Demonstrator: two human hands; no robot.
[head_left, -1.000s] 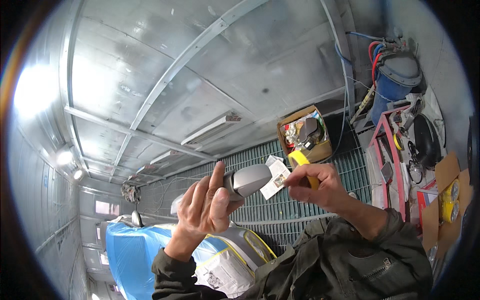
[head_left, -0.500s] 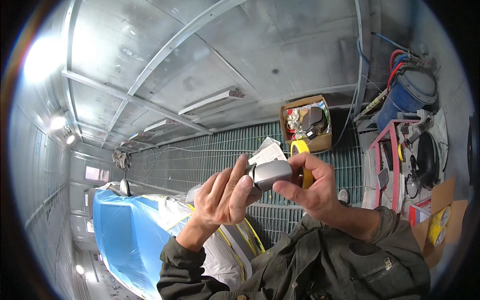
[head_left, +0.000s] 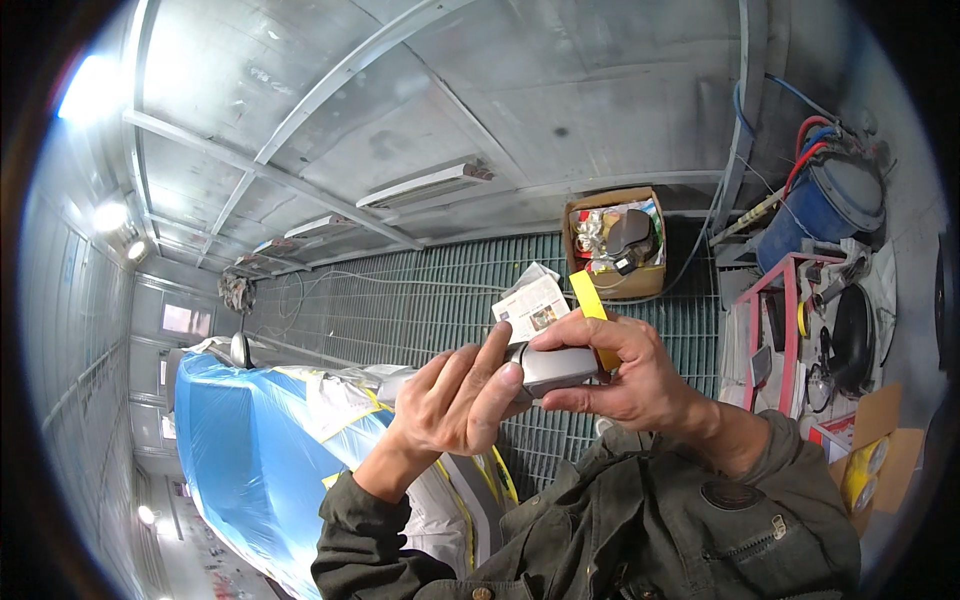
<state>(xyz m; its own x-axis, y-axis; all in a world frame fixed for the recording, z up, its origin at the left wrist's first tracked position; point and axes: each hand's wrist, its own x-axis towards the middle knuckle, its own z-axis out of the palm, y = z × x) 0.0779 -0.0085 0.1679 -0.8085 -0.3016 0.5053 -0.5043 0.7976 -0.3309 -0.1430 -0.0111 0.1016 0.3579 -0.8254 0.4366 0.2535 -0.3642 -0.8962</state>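
A smooth, silver-grey elongated car part (head_left: 558,370) with rounded ends and a dark seam lies between my hands; its exact kind I cannot make out. My left hand (head_left: 450,400) is closed around its left end, and the fingers cover much of it there. At its right end, my right hand (head_left: 625,370) pinches the part between thumb and forefinger. That hand also carries a roll of yellow masking tape (head_left: 588,296), turned nearly edge-on and partly hidden behind the fingers.
A car under blue plastic film (head_left: 225,430) stands at left. Newspaper (head_left: 530,305) lies on the grated floor (head_left: 400,290). Beyond it sits a cardboard box (head_left: 640,284) of parts. At right are a blue drum (head_left: 795,230), a red-framed stand (head_left: 790,340) and an open carton (head_left: 875,410).
My right hand has moved its thumb and forefinger onto the part's right end. The tape roll has turned from showing its ring to nearly edge-on. My left hand keeps its hold.
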